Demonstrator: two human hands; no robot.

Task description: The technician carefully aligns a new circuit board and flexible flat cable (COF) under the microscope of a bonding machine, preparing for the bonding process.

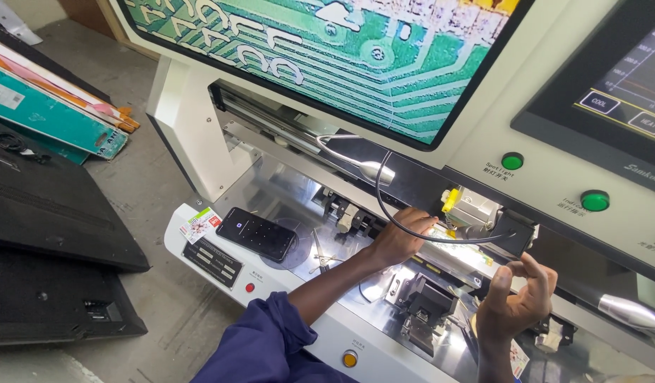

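A person in a blue sleeve (260, 340) works at a rework station (221, 248) beneath a monitor (327, 57) showing magnified green circuit traces. The left hand (402, 237) rests, fingers curled, on a lit circuit strip (455, 252) clamped under the heating head (483, 220) right of centre; the right hand (515, 301) hovers open nearby. The strip looks thin, light and fragile, best handled by its edges. A smartphone (256, 234) lies to the left.
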